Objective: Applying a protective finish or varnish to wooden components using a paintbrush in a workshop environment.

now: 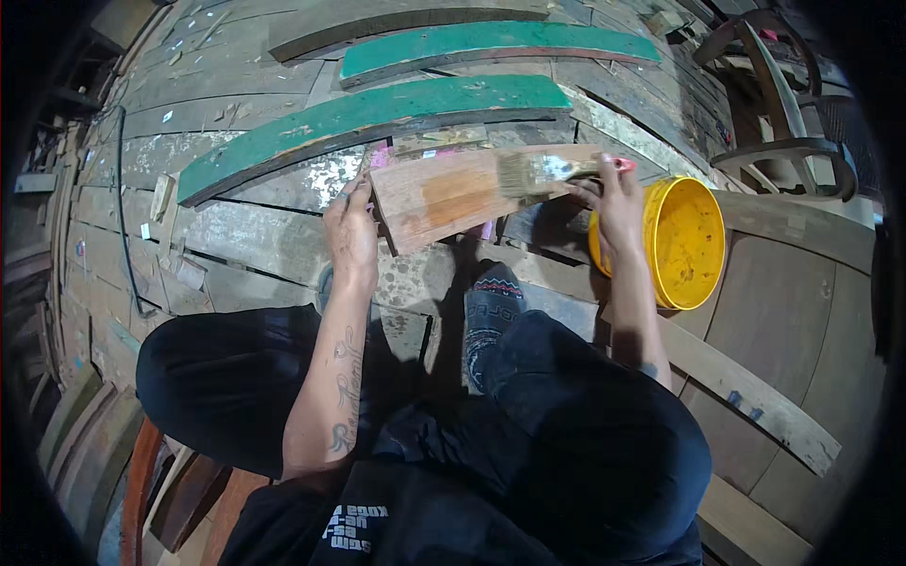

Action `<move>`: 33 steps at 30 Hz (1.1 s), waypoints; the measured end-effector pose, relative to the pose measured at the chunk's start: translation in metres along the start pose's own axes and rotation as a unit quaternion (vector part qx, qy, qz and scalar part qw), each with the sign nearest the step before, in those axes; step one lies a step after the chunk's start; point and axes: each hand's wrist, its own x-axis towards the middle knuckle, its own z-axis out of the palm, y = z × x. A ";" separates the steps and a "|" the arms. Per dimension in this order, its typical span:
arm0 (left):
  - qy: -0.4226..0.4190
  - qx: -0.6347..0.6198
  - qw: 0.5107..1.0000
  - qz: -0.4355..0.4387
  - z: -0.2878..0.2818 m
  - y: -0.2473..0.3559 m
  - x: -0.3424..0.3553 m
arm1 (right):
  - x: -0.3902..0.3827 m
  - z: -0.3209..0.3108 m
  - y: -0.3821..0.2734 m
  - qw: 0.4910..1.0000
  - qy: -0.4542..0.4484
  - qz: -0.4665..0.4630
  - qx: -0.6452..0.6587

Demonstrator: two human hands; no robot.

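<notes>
My left hand (351,231) grips the left end of a pale reddish wooden board (406,193), which is held at a slight slant in front of me and has a darker orange patch across its middle. A wide paintbrush (543,172) with a red-tipped handle is in my right hand (615,212), its bristles over the board's right part, seemingly touching it. Just right of that hand stands a yellow bucket (696,245), stained inside and partly behind my wrist.
Two curved green-painted pieces (377,118), (500,42) and a brown one (321,42) lie beyond the board on rough planking (236,241). Dark chair frames (783,151) stand at the upper right. Loose timber (179,500) is at lower left. My knees and socked foot frame the near area.
</notes>
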 end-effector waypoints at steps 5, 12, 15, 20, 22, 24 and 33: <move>-0.002 -0.029 0.999 0.023 0.011 0.011 -0.003 | -0.007 0.000 -0.023 0.890 0.038 -0.273 -0.363; -0.029 -0.038 0.999 0.026 0.018 0.023 -0.008 | -0.053 0.060 -0.058 0.876 -0.083 -0.348 -0.323; -0.003 -0.067 0.998 0.019 0.019 0.022 -0.006 | -0.052 0.066 -0.068 0.975 -0.076 -0.165 -0.127; 0.008 -0.069 0.997 0.046 0.022 0.016 -0.002 | -0.009 0.015 -0.019 0.998 -0.048 0.018 0.027; 0.018 -0.055 0.998 0.036 0.020 0.018 -0.004 | 0.006 -0.013 -0.003 0.999 0.013 0.030 0.033; 0.000 -0.042 0.999 0.022 0.011 0.007 0.004 | 0.021 -0.047 0.011 0.999 0.028 0.015 -0.002; 0.025 -0.047 0.998 0.013 0.014 0.012 0.003 | 0.004 -0.010 0.020 0.820 -0.001 -0.337 -0.463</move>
